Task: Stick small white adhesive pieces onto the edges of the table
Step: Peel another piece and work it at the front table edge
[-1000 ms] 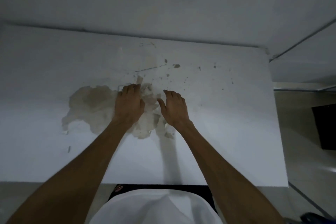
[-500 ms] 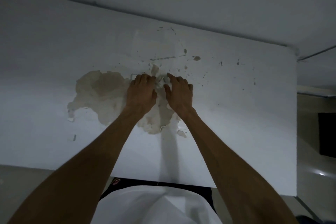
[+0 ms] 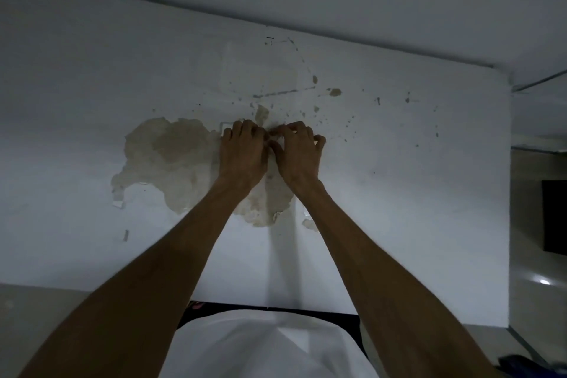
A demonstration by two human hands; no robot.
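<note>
Two hands work at the right margin of one brown patch on the white table. Left hand and right hand touch, fingers curled; whether they pinch anything cannot be told. One white piece lies just beside the left fingertips.

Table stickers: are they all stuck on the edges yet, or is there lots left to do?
Not yet, it seems. No white pieces show on the table edges in view. Both hands, the left hand and the right hand, are curled together at the middle, over the peeled brown patch, apparently picking at something small; what exactly is hidden. A few white scraps lie loose nearby. The edges look still to do.
</note>
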